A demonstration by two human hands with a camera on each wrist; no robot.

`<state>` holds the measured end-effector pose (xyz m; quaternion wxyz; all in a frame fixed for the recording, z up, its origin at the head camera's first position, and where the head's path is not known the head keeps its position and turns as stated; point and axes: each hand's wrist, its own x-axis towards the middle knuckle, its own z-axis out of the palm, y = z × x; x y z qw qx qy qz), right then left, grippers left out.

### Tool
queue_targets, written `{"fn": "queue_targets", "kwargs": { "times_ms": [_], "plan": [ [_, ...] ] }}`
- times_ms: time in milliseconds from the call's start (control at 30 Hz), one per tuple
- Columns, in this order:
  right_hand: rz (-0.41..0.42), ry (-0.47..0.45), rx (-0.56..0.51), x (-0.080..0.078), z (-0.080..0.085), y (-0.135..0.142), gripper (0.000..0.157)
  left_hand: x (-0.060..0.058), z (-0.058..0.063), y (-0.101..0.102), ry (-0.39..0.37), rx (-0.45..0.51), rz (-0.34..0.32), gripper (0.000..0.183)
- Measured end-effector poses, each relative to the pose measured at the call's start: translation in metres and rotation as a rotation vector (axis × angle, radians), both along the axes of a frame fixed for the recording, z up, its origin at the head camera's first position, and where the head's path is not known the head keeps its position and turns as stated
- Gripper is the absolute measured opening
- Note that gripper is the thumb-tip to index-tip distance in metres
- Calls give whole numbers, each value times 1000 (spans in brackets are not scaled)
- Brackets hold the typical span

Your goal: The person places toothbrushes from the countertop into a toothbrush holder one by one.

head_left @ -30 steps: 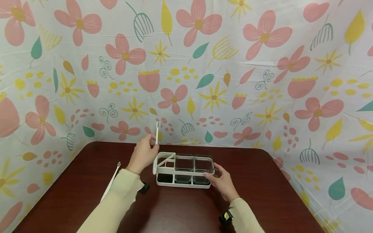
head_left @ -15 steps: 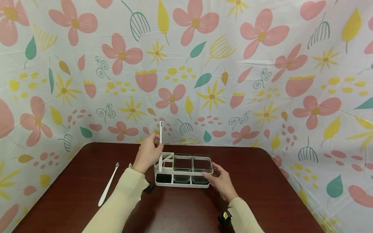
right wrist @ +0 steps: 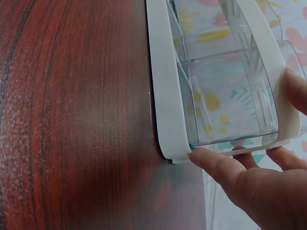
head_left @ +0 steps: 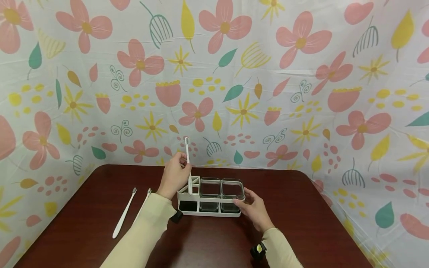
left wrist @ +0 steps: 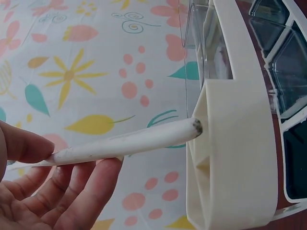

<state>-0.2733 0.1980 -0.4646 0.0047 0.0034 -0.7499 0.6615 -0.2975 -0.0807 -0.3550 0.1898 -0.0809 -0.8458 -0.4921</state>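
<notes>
A white toothbrush is pinched between the thumb and fingers of the left hand, bristles up and slightly tilted, its handle end placed before the divided section of a two-tier toothbrush holder. Whether the section's edge is touched by that end cannot be told with certainty. The holder's right end is gripped by the right hand, beside the clear cups. Should the brush be lowered at this tilt, its handle could be caught on the dividers, since the openings look narrow and the thick end is presented first. Because only a slim part is pinched, the brush may be twisted or pushed up through the fingers by such a snag. The holder could also be skewed or tipped if its left side were pressed hard while only the right end is steadied, and the cups might be shifted. Two more toothbrushes are laid on the table; the nearer one, partly hidden by the left sleeve, could be knocked aside if that forearm were dropped.
</notes>
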Motion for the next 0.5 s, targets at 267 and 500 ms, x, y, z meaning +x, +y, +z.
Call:
{"fn": "queue_targets", "kwargs": {
  "times_ms": [267,500],
  "plan": [
    [-6,-13,-4,-1,0,1,70,-3,-7,4,27,39,-1,9],
    [6,-41,-21,-3,2,2,69,-4,-16,6,5,32,-15,7]
  ]
}}
